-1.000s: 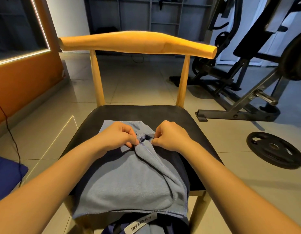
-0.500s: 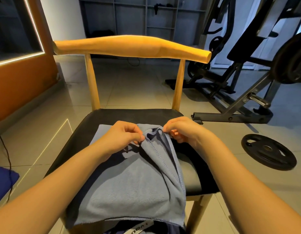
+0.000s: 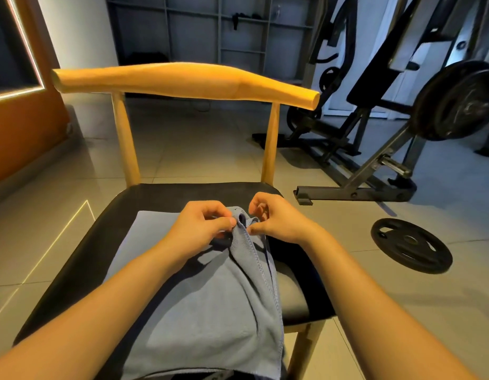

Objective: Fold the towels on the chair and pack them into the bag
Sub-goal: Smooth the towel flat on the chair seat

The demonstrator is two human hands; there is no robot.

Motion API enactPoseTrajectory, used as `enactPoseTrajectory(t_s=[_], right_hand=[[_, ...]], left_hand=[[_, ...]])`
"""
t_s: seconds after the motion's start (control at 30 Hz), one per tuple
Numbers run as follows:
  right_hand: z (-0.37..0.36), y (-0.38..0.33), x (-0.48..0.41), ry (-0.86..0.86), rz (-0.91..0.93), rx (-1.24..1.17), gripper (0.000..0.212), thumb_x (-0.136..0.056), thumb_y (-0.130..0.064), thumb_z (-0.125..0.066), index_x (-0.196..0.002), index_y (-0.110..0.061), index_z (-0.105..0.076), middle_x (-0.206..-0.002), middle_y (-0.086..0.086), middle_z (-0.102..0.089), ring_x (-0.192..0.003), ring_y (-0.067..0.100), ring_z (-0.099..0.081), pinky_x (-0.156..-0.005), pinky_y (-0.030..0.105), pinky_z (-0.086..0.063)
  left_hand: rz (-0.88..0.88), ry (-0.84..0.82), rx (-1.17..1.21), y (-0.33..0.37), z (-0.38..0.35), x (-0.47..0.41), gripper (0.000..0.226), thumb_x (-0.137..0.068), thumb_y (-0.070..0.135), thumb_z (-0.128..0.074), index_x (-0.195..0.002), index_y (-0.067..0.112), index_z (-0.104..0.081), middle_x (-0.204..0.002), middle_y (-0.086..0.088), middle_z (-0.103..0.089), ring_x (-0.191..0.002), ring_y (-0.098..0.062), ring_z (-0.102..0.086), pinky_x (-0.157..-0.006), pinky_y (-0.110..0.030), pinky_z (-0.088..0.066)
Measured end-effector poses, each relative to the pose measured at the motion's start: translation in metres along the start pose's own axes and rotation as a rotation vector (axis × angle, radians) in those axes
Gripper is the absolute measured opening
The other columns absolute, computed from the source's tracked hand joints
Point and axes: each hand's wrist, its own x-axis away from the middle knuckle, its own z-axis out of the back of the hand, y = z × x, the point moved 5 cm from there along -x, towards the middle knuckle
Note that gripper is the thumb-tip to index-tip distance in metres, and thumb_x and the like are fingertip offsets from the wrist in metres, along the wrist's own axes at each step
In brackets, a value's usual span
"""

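A grey-blue towel (image 3: pixel 205 311) lies on the black seat of a wooden chair (image 3: pixel 155 198), its near edge hanging over the seat front. My left hand (image 3: pixel 202 229) pinches the towel's bunched far edge between thumb and fingers. My right hand (image 3: pixel 276 218) pinches the same edge just to the right, fingers curled. A stitched hem runs from the pinch down toward me. A flat layer of towel (image 3: pixel 153 223) shows under my left hand. At the bottom edge a dark strap (image 3: pixel 210 375), perhaps of the bag, peeks out from beneath the towel.
The chair's curved wooden backrest (image 3: pixel 183 82) rises behind the hands. A weight bench frame (image 3: pixel 375 165) stands on the right, with a loaded plate (image 3: pixel 454 100) and a loose plate (image 3: pixel 410 249) on the tiled floor. An orange wall (image 3: pixel 21 127) is on the left.
Both hands have lifted the towel's bunched edge a little and shifted it toward the backrest. The view has tilted up, so the labelled strap at the bottom is mostly out of frame.
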Motion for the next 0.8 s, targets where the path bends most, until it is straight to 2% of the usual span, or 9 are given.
enactPoseTrajectory(t_s=[0.1, 0.23, 0.33, 0.4, 0.47, 0.57, 0.63, 0.7, 0.8], right_hand=[[0.001, 0.000, -0.003, 0.055, 0.058, 0.095, 0.016, -0.083, -0.020, -0.082, -0.082, -0.022, -0.066, -0.083, -0.002, -0.065, -0.071, 0.014, -0.063, -0.070, 0.039, -0.059], [0.005, -0.003, -0.002, 0.111, 0.094, 0.124, 0.012, -0.089, -0.020, -0.076, -0.081, -0.016, -0.068, -0.082, 0.000, -0.067, -0.074, 0.015, -0.064, -0.072, 0.038, -0.059], [0.015, -0.002, -0.001, 0.169, 0.046, -0.090, 0.009, -0.093, -0.013, -0.071, -0.085, -0.008, -0.068, -0.081, 0.004, -0.068, -0.073, 0.013, -0.062, -0.063, 0.023, -0.054], [0.021, 0.009, -0.002, 0.228, -0.096, -0.361, 0.011, -0.096, -0.009, -0.065, -0.085, -0.008, -0.067, -0.076, 0.007, -0.064, -0.068, 0.014, -0.060, -0.056, 0.019, -0.048], [0.018, 0.023, -0.002, 0.248, -0.314, -0.592, 0.009, -0.098, -0.007, -0.060, -0.092, -0.007, -0.065, -0.076, 0.009, -0.064, -0.066, 0.019, -0.060, -0.052, 0.025, -0.048], [0.007, 0.039, 0.003, 0.228, -0.586, -0.652, 0.013, -0.103, -0.011, -0.056, -0.111, -0.002, -0.063, -0.088, 0.013, -0.069, -0.073, 0.023, -0.069, -0.053, 0.030, -0.056], [0.006, 0.042, 0.000, 0.241, -0.610, -0.666, 0.018, -0.104, -0.013, -0.053, -0.117, -0.001, -0.060, -0.090, 0.013, -0.069, -0.073, 0.025, -0.069, -0.057, 0.034, -0.060], [0.008, 0.041, -0.005, 0.265, -0.596, -0.638, 0.024, -0.102, -0.024, -0.060, -0.114, -0.003, -0.062, -0.096, 0.012, -0.068, -0.080, 0.026, -0.068, -0.065, 0.037, -0.060], [0.004, 0.035, -0.015, 0.267, -0.470, -0.365, 0.031, -0.085, -0.031, -0.080, -0.081, -0.006, -0.061, -0.080, 0.007, -0.062, -0.078, 0.021, -0.063, -0.069, 0.038, -0.054]], left_hand=[[-0.004, -0.003, -0.011, -0.001, 0.002, -0.001, 0.008, -0.092, 0.008, -0.072, -0.085, 0.009, -0.076, -0.086, -0.010, -0.076, -0.083, -0.019, -0.074, -0.072, -0.022, -0.058], [-0.003, 0.006, 0.014, -0.001, 0.004, -0.003, 0.008, -0.092, 0.009, -0.071, -0.085, 0.010, -0.076, -0.085, -0.007, -0.077, -0.084, -0.018, -0.074, -0.069, -0.019, -0.056], [-0.021, -0.007, 0.029, 0.001, 0.000, -0.001, 0.007, -0.092, 0.009, -0.071, -0.088, 0.009, -0.077, -0.084, -0.005, -0.077, -0.079, -0.012, -0.073, -0.068, -0.016, -0.056], [-0.063, -0.115, -0.027, 0.006, -0.005, -0.001, 0.009, -0.092, 0.011, -0.072, -0.098, 0.013, -0.079, -0.093, 0.001, -0.078, -0.088, -0.006, -0.072, -0.076, -0.017, -0.057], [-0.125, -0.172, -0.201, 0.008, 0.003, -0.007, 0.021, -0.093, 0.020, -0.073, -0.112, 0.026, -0.077, -0.108, 0.014, -0.075, -0.101, 0.003, -0.068, -0.087, -0.016, -0.054], [-0.131, -0.036, -0.570, 0.001, 0.036, -0.021, 0.029, -0.097, 0.033, -0.067, -0.125, 0.035, -0.069, -0.128, 0.018, -0.064, -0.119, -0.002, -0.058, -0.102, -0.029, -0.046], [-0.064, -0.020, -0.883, -0.017, 0.050, -0.027, 0.037, -0.098, 0.040, -0.063, -0.134, 0.032, -0.063, -0.138, 0.009, -0.060, -0.127, -0.015, -0.054, -0.107, -0.039, -0.046], [0.042, -0.043, -1.070, -0.038, 0.060, -0.030, 0.041, -0.099, 0.045, -0.059, -0.137, 0.030, -0.059, -0.140, 0.002, -0.059, -0.125, -0.021, -0.056, -0.106, -0.044, -0.049], [0.103, 0.000, -1.078, -0.053, 0.082, -0.036, 0.034, -0.103, 0.040, -0.054, -0.134, 0.027, -0.061, -0.137, -0.002, -0.061, -0.119, -0.022, -0.059, -0.102, -0.042, -0.052]])
